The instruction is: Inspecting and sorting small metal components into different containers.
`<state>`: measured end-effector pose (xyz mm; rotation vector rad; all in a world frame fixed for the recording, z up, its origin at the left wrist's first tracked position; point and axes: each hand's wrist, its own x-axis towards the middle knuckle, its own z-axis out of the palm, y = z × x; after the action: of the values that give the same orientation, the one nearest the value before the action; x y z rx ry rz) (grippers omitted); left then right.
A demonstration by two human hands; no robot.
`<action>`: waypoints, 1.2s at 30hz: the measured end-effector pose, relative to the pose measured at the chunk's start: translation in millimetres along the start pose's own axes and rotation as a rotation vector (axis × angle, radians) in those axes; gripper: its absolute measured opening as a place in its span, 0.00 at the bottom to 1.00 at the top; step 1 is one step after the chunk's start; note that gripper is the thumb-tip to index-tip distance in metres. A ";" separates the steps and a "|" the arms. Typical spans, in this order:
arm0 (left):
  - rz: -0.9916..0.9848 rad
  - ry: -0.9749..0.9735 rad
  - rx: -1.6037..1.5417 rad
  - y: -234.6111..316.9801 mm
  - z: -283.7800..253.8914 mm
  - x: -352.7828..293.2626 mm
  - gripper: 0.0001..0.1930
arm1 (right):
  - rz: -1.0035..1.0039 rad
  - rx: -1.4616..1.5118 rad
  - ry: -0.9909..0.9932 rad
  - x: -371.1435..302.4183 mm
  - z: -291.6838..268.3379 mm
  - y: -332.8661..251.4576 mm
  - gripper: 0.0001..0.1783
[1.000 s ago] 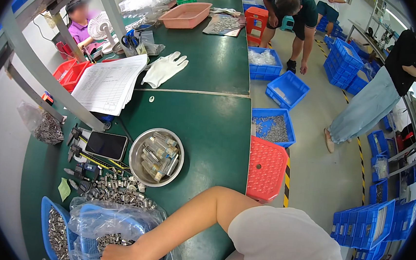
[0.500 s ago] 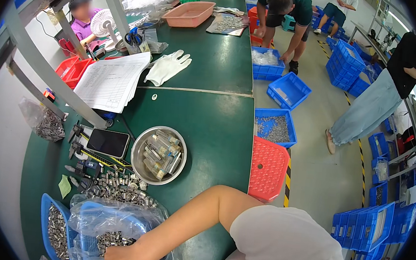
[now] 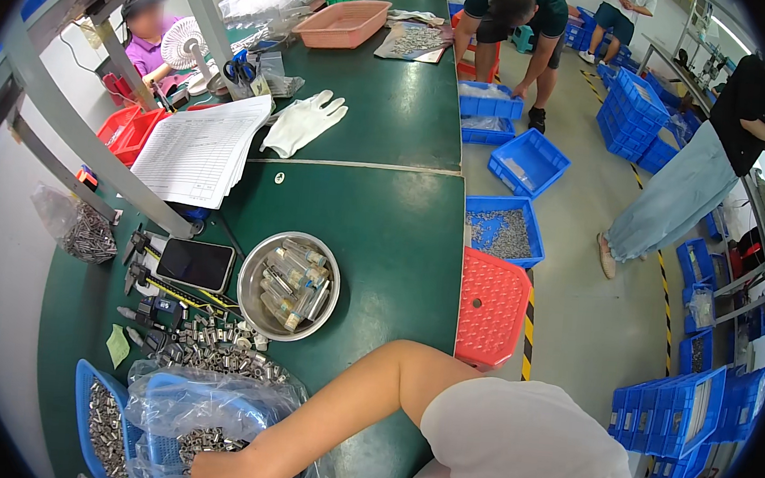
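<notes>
My right hand (image 3: 222, 474) is at the lower edge, over a blue plastic basket (image 3: 161, 448) lined with a clear plastic bag (image 3: 248, 401). Small metal fittings (image 3: 205, 442) lie heaped in that basket, right against the hand. Its fingers are cut off by the picture's edge, so their grip cannot be made out. A second blue basket (image 3: 86, 395) of similar metal parts stands just to the left. Behind the bag, more loose metal fittings (image 3: 223, 343) are spread on the green table. My left hand does not show.
A steel bowl (image 3: 244, 311) holds several clear tubes. Calipers (image 3: 135, 266), a phone (image 3: 195, 265), papers (image 3: 196, 148) and a white glove (image 3: 306, 125) lie farther off. A red stool (image 3: 491, 315) and blue crates (image 3: 532, 161) stand right of the table. Co-workers are around.
My right hand stays at the basket with hardly any movement. The co-worker in the dark green shirt has raised a blue crate slightly off the one beneath. The view has shifted a little.
</notes>
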<state>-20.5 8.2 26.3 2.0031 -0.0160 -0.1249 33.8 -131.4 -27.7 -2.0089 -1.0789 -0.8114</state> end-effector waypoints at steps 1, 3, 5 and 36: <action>0.023 0.010 0.036 0.8 0.3 -0.6 0.15 | 0.001 -0.001 0.001 1.3 -2.1 -0.9 0.13; 0.059 0.025 0.135 3.7 2.3 -1.2 0.15 | 0.168 0.085 -0.063 4.8 -7.1 -2.8 0.14; 0.085 0.059 0.284 7.4 4.5 -2.6 0.15 | 0.212 0.127 -0.018 5.2 -3.4 -0.7 0.14; 0.223 -0.018 0.089 -6.5 -3.9 4.3 0.14 | 0.141 0.216 -0.097 2.5 0.2 -0.5 0.16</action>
<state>-16.1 14.2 21.8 2.0738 -0.2597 0.0012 34.5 -129.9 -25.8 -1.9312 -1.0191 -0.5064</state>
